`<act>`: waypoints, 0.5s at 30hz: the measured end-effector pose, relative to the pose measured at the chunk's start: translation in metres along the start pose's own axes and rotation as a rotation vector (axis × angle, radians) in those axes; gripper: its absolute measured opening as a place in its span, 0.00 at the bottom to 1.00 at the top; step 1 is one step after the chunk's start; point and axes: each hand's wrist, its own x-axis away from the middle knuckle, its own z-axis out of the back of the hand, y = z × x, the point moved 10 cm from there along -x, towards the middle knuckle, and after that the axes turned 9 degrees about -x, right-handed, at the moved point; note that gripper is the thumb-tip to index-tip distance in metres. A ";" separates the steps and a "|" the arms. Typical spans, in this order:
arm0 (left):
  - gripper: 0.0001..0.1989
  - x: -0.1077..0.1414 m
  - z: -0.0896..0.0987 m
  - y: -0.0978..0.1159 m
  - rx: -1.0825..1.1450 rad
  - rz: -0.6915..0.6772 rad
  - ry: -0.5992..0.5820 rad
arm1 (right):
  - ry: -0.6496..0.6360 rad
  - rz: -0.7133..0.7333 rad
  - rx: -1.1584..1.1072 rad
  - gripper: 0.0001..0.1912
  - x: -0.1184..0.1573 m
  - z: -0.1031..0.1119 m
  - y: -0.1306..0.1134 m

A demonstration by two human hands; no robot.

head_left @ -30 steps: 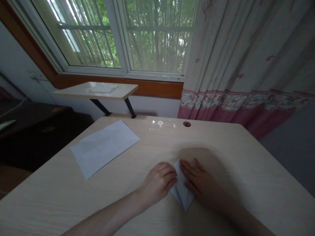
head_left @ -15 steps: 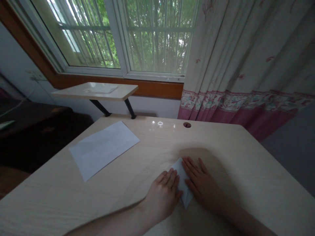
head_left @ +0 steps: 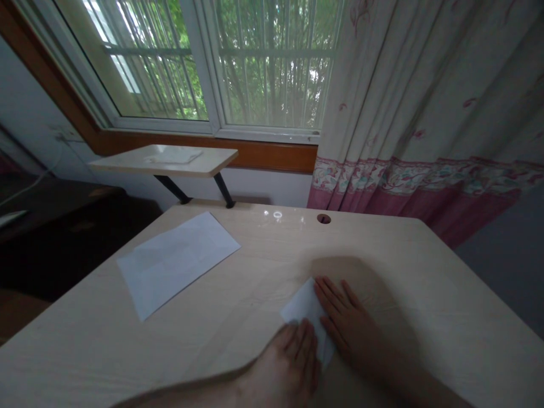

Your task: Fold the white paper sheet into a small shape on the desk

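Note:
A folded piece of white paper (head_left: 302,303) lies on the desk in front of me, partly covered by both hands. My left hand (head_left: 293,357) rests on its lower left part, with the fingers laid flat and close together. My right hand (head_left: 348,317) presses along the right edge, its fingers stretched out and the thumb on the paper. The upper left corner of the folded paper shows between the hands. What lies under the left fingers is hidden.
A larger white sheet of paper (head_left: 181,260) lies on the left of the pale wooden desk (head_left: 238,306). Behind it stands a small raised shelf (head_left: 204,164) on black legs. A round cable hole (head_left: 323,219) is near the back edge, below the curtain (head_left: 403,175).
My left hand has slid down along the folded paper toward me, uncovering its upper left corner. My right hand stays nearly in place.

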 end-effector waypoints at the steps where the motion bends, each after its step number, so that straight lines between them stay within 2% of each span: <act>1: 0.15 0.001 0.002 0.004 0.001 -0.030 0.006 | -0.011 -0.001 -0.001 0.30 0.000 -0.001 0.000; 5: 0.16 0.002 0.012 0.013 0.024 -0.127 0.045 | -0.056 -0.009 0.002 0.31 -0.001 -0.005 0.002; 8: 0.15 0.001 0.015 0.016 0.063 -0.237 0.019 | -0.062 -0.022 -0.008 0.30 -0.002 -0.005 0.003; 11: 0.13 -0.001 0.018 0.010 0.123 -0.283 0.005 | -0.054 -0.015 -0.025 0.29 -0.003 -0.001 0.002; 15: 0.11 -0.001 0.024 0.003 0.262 -0.348 0.042 | -0.036 -0.008 -0.033 0.29 -0.002 0.003 0.001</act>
